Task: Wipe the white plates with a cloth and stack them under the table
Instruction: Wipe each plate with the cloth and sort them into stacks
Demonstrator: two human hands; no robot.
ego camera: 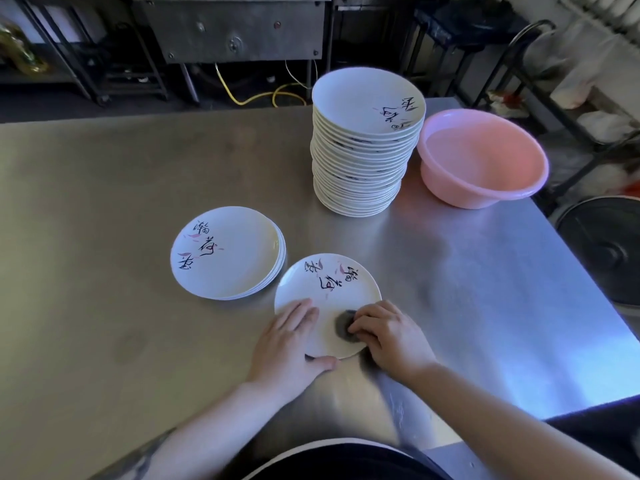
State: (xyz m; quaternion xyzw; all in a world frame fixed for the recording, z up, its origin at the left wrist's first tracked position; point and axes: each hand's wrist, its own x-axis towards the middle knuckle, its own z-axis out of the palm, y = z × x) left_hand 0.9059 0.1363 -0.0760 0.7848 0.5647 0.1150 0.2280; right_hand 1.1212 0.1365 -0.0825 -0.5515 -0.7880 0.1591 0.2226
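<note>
Head view, looking down on a steel desk [138, 188]. One white plate [329, 292] with black and pink brush lettering lies flat near the desk's front edge. Left hand [287, 344]: fingers straight, lying flat on the plate's near-left part, thumb along its near rim; pressing down, not gripping. Right hand [388, 336]: fingers curled over a small dark grey cloth [343, 325], pinning it against the plate's near-right surface. Cloth bunched, partly hidden under the fingertips.

Just left of this plate, rims near but apparently not touching: a low stack of plates [225, 252], same lettering, a few high. Further back, right of centre: a tall stack of plates [363, 147], leaning slightly. Just beside it on the right, a pink plastic basin [485, 161] stands upright at the desk's far right corner; whether they touch, cannot tell.
</note>
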